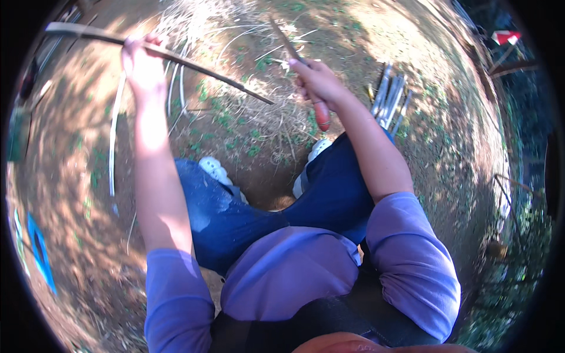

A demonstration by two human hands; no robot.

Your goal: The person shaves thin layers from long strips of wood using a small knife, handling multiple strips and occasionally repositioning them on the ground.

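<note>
My left hand (pixel 143 59) grips a long thin stick (pixel 200 69) that runs from the upper left down to a pointed tip near the middle. My right hand (pixel 318 82) holds a knife with a red handle (pixel 322 115); its dark blade (pixel 283 38) points up and away, to the right of the stick's tip. Both hands are raised above bare earth in front of my knees. I sit with blue-trousered legs (pixel 276 206) apart and white shoes (pixel 213 169) on the ground.
A bundle of cut pale sticks (pixel 389 97) lies on the ground to the right. Thin pale strips (pixel 115 135) and dry shavings (pixel 235 35) are scattered ahead and to the left. A blue object (pixel 40 250) lies at the far left.
</note>
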